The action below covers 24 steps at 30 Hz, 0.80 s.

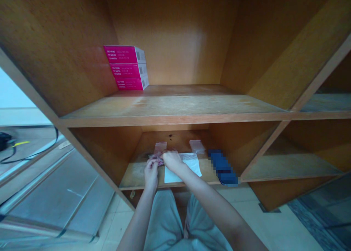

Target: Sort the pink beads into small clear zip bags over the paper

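Over the lower shelf, my left hand (151, 171) has its fingers closed on the near edge of a small clear plastic bag with pink-red markings or contents (159, 160). My right hand (172, 160) is a loose fist, its fingertips at the right end of that same bag; what exactly they pinch is hidden. Under my right hand and forearm lies a white sheet (194, 167). Just behind the hands is a small clear zip bag with a pink edge (160, 146). A second clear zip bag (196, 146) lies flat behind the sheet.
A dark blue, pixelated object (222, 167) lies on the right of the lower shelf. Three stacked pink boxes (126, 71) stand on the upper shelf at left. The upper shelf's front edge (175, 119) runs above the hands. My knees are below the lower shelf.
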Tool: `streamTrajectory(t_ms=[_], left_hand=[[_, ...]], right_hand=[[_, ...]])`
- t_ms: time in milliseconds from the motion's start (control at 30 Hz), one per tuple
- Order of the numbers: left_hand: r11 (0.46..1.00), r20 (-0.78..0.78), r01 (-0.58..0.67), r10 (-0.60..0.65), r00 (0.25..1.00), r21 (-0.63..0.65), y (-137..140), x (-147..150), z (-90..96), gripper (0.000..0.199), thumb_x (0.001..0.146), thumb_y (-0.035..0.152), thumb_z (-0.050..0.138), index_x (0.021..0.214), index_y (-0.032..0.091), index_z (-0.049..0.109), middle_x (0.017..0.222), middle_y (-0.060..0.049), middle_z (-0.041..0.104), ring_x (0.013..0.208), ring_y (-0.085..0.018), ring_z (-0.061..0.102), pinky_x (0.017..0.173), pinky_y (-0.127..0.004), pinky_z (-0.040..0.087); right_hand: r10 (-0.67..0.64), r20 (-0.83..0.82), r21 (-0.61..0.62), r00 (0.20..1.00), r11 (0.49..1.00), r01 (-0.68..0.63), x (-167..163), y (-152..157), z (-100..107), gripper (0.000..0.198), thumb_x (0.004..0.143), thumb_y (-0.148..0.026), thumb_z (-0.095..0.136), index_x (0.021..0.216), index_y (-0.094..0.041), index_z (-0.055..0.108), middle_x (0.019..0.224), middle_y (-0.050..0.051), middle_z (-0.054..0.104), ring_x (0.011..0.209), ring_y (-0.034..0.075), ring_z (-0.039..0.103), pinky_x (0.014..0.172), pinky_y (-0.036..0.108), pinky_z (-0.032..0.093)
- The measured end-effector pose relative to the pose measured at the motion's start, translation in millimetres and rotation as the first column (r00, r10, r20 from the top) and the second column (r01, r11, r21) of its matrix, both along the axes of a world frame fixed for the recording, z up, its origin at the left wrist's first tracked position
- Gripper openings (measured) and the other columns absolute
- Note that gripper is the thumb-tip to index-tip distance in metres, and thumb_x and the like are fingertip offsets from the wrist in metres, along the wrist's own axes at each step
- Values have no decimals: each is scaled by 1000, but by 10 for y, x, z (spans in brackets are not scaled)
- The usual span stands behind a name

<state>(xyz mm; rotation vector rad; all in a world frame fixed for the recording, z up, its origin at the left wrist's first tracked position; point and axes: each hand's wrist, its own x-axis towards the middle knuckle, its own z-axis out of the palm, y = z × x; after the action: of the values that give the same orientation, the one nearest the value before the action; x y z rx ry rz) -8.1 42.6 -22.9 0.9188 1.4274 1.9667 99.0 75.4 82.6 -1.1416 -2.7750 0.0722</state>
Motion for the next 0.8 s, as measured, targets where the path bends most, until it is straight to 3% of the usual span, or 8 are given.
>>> streamTrajectory(t_ms=[100, 233, 367, 500, 600, 800], left_hand=[[1000, 42, 26, -27, 999, 3, -10, 13, 36, 15, 64, 30, 62, 63, 15, 60, 81, -4, 61, 81, -17, 57, 73, -28, 43], [995, 269, 76, -92, 959, 69, -33, 20, 122, 12, 66, 27, 61, 70, 16, 58, 78, -1, 61, 77, -13, 58, 72, -26, 45], [983, 427, 119, -168, 889, 138, -46, -4, 188, 17, 67, 24, 61, 83, 18, 56, 85, -2, 60, 76, -13, 60, 71, -28, 48], [976, 455, 178, -217, 864, 127, -43, -34, 178, 28, 66, 22, 64, 92, 19, 54, 86, -4, 60, 76, -14, 62, 72, -29, 50], [965, 440, 245, -262, 859, 96, -44, -47, 147, 31, 64, 19, 66, 93, 18, 55, 81, -1, 59, 71, -11, 61, 72, -28, 50], [952, 415, 281, -307, 857, 123, -56, -46, 153, 32, 63, 17, 67, 92, 19, 56, 87, -1, 59, 76, -11, 59, 75, -27, 49]], right_hand=[[-23, -43, -8, 999, 1000, 22, 22, 23, 0, 24, 83, -20, 44, 91, -14, 65, 88, 14, 67, 84, 23, 63, 77, 34, 44], [-68, -205, -145, 976, 989, 38, 114, 146, -20, 24, 83, -27, 46, 88, -18, 69, 89, 10, 69, 81, 19, 63, 71, 26, 44], [-71, -460, -352, 885, 930, -109, 210, 309, -115, 20, 77, -30, 54, 85, -21, 71, 80, 4, 71, 66, 15, 63, 58, 21, 43], [-106, -648, -440, 754, 860, -257, 257, 385, -174, 21, 72, -29, 58, 84, -16, 71, 82, 5, 71, 65, 15, 63, 55, 21, 43], [-148, -661, -494, 736, 823, -278, 267, 387, -149, 24, 69, -23, 58, 88, -14, 70, 80, 6, 71, 59, 13, 60, 54, 21, 43], [-240, -575, -576, 782, 797, -179, 284, 400, -127, 25, 67, -15, 54, 85, -10, 71, 65, 5, 68, 46, 9, 50, 45, 19, 35]])
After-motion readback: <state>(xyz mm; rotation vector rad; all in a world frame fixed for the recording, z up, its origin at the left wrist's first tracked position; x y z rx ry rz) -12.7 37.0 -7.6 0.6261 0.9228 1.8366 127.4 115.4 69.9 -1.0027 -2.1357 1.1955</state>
